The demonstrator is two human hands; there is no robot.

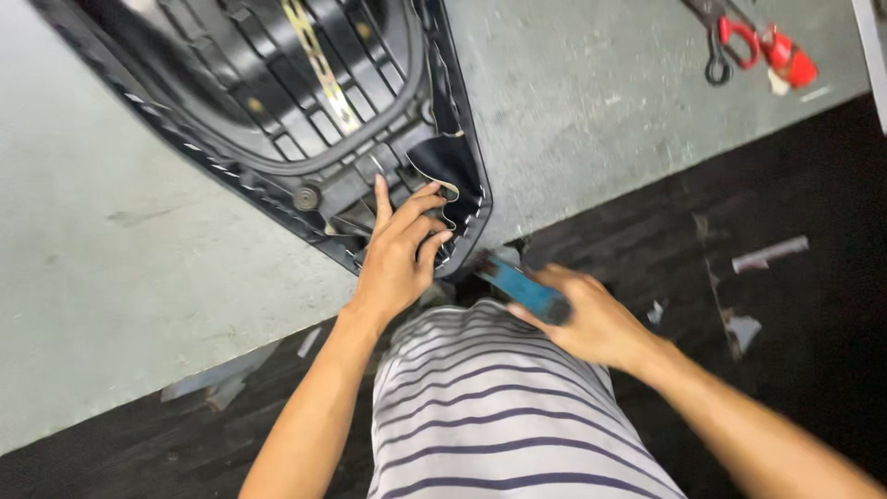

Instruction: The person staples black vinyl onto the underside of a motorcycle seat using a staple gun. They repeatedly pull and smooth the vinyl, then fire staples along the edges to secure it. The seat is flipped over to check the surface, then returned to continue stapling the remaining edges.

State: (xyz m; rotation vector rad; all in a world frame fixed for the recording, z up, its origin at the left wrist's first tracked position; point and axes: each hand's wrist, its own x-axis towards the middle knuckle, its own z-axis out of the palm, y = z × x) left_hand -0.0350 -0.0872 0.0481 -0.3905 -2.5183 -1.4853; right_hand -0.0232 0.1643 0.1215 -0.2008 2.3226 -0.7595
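Running off the top edge, the upturned motorcycle seat (277, 102) shows only its ribbed black underside, and the blue tool (522, 288) is motion-blurred, its kind unclear. The left hand (399, 254), fingers spread, presses the loose black cover flap (448, 166) at the seat's near end on the grey desk (601, 102). Just right, off the desk's edge, the right hand (591, 319) grips the tool.

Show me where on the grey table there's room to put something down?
The grey table is bare left of the upturned black seat, and again between the seat and the red-handled tools. It is crowded at the seat's near end, where the left hand presses.
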